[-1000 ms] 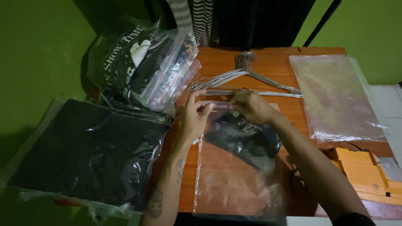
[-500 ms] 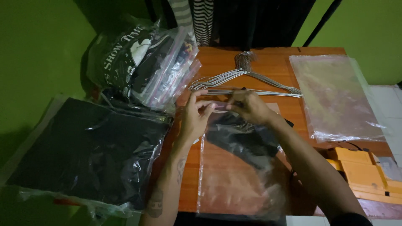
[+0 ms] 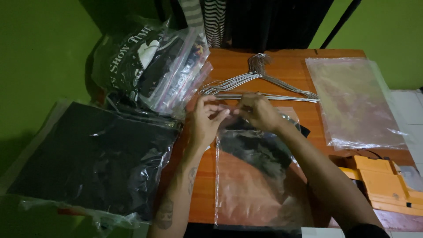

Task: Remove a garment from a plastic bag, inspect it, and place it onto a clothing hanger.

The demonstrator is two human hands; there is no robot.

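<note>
A clear plastic bag [image 3: 246, 185] lies on the wooden table [image 3: 229, 66] in front of me, with a dark folded garment [image 3: 255, 145] in its upper part. My left hand [image 3: 205, 121] and my right hand [image 3: 260, 112] meet at the bag's far top edge, fingers pinching the opening strip between them. Both forearms reach over the bag.
Several wire hangers [image 3: 260, 81] lie just beyond my hands. A stack of empty clear bags [image 3: 352, 101] sits at the right. Bagged dark garments [image 3: 92, 158] lie at the left, more bagged clothes [image 3: 150, 66] behind them. Orange boxes [image 3: 379, 180] rest at the right edge.
My hands have stayed at the bag's top edge, and the fingers have drawn closer together along the strip. The bag has barely shifted.
</note>
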